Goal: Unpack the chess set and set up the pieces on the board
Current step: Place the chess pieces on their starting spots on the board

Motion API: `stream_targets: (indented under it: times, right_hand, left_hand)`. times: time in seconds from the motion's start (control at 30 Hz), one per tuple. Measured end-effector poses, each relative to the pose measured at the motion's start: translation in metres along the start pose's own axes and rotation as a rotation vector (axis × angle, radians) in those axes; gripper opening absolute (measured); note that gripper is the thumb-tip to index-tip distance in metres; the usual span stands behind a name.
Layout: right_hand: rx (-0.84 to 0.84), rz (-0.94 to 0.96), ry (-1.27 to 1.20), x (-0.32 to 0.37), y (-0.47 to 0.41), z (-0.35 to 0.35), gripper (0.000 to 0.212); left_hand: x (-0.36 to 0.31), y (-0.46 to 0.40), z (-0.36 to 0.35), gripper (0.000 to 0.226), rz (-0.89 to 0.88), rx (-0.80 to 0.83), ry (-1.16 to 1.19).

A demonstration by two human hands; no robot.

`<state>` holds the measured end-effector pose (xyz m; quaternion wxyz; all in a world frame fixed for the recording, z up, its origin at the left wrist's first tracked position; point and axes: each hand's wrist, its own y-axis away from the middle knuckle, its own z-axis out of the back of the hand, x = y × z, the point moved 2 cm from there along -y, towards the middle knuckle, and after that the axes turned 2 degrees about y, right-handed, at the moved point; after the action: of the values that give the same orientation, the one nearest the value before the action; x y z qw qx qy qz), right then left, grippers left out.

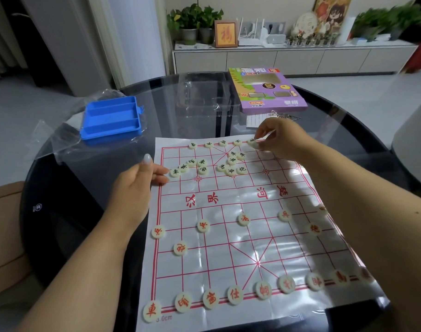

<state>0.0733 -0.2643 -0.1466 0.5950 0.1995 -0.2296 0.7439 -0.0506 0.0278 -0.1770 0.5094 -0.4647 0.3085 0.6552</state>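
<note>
I was partway through the setup: the red side looked done at the bottom of the frame, and I was filling the black back row at the top edge of the board [231, 204], which lay in the centre on the dark tabletop [61, 224]. My right hand [280, 140], upper centre-right, pinched a black piece [252, 143] at that row, fifth along; four others [215, 144] already stood there. My left hand [135, 180], at the board's left edge, lay loosely curled, its fingertips touching the nearest loose piece [175, 172]; I could not tell if it pinched it.

Next, I judged, each loose black piece had to be carried to its own point.

Counted: one board, one purple box [267, 89] upper centre, one blue tray [111, 118] upper left, about eleven loose black pieces in two clusters [232, 162], and sixteen red pieces [234, 294], some blurred at the right.
</note>
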Motion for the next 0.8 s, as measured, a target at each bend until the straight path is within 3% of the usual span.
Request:
stream_targets:
  times: [0.23,0.53,0.8]
  right_hand:
    - [0.08,-0.015,-0.135,0.014,0.011,-0.003,0.01]
    - [0.358,0.043,-0.033,0.027,0.021,-0.01,0.022]
    - [0.294,0.113,0.057,0.037,0.024,-0.02,0.022]
  left_hand:
    - [0.0,0.0,-0.001,0.052,0.0,-0.002,0.012]
    - [0.0,0.001,-0.001,0.053,-0.016,0.0,0.012]
    - [0.0,0.0,0.0,0.053,-0.003,0.007,0.018]
